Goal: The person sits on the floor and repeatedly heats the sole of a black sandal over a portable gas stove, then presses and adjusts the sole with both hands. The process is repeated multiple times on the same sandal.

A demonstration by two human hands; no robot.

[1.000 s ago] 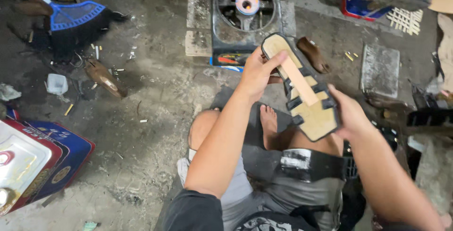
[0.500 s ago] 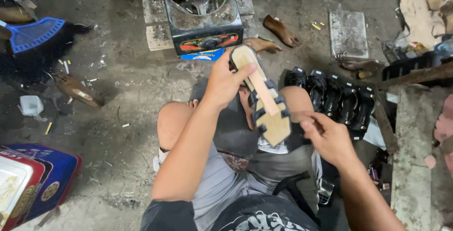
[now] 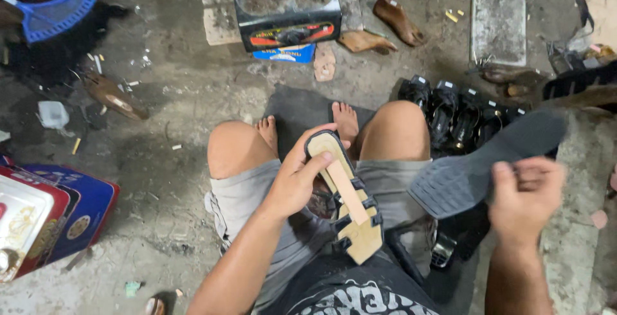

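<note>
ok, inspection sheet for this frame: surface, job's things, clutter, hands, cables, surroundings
Surface: stained concrete floor, littered with scraps.
Job's things: sandal upper, bottom up, black straps; grey rubber sole.
Clutter: wooden shoe lasts; row of black sandals; blue tin.
Hands: left hand grips the upper; right hand holds the sole, apart from it.
Cables: nothing seen.
Surroundings: black stove-like box; blue brush; stone slab.
</note>
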